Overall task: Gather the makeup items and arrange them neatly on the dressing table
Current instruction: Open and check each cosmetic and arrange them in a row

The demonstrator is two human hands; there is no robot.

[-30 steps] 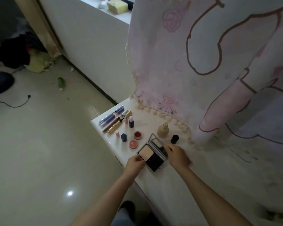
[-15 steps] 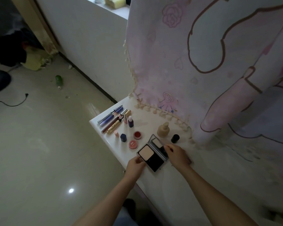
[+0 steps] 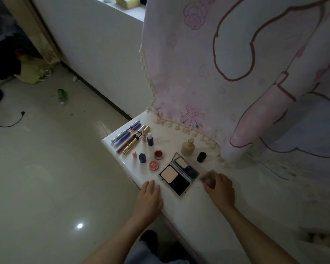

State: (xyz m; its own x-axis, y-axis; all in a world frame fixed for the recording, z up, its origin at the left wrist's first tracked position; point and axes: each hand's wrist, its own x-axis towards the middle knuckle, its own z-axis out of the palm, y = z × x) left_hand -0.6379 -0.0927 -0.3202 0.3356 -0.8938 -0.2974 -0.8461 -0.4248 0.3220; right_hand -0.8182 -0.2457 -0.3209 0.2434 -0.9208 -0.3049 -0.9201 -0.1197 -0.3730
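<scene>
What my right hand (image 3: 219, 189) holds is hard to make out: a small brownish case (image 3: 207, 180), mostly hidden under my curled fingers, which grasp it on the white desk (image 3: 194, 218) just right of the open compact (image 3: 176, 176). My left hand (image 3: 148, 198) lies flat near the desk's edge, left of the compact, its fingers released and straight, holding nothing. The slender tubes (image 3: 129, 137) at the far corner lie pressed side by side, so I cannot count them surely. I can count two red pots (image 3: 158, 154), one beige bottle (image 3: 188, 147), one black cap (image 3: 201, 156), one purple bottle (image 3: 150, 141), one dark blue piece (image 3: 142, 157) and one little pink tube (image 3: 134, 153), all standing apart beyond the compact. A pink printed curtain (image 3: 198, 73) fills the upper right, its tasselled hem lying on the desk. The glossy pale floor (image 3: 46, 178) fills the left, with a green bottle (image 3: 61, 94) and a black cable (image 3: 8, 123) on it. A yellow thing (image 3: 125, 1) is cut off at the top edge.
</scene>
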